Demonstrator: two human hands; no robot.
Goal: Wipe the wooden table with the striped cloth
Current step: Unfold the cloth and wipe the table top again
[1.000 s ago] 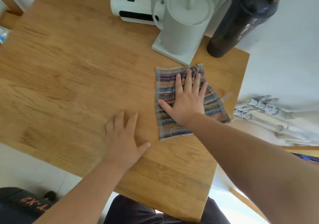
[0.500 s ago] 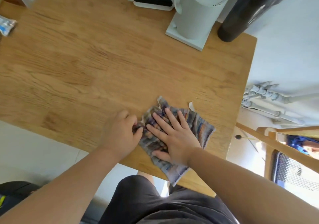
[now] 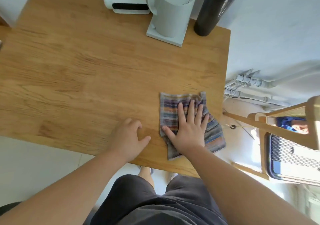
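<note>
The striped cloth (image 3: 168, 110) lies near the front right corner of the wooden table (image 3: 86, 72), its right part hanging past the table's right edge. My right hand (image 3: 188, 129) presses flat on the cloth with straight, spread fingers. My left hand (image 3: 129, 138) rests on the bare wood just left of the cloth, apart from it, with fingers loosely curled and nothing in it.
At the back of the table stand a white kettle on its base (image 3: 170, 11), a white device lying on its side (image 3: 126, 3) and a dark bottle (image 3: 214, 9). A wooden chair (image 3: 277, 129) and white pipes (image 3: 247, 87) are to the right.
The cloth has slid to the right and spread flatter under my right hand. My left hand has let go of the cloth's left edge and now lies on bare wood.
</note>
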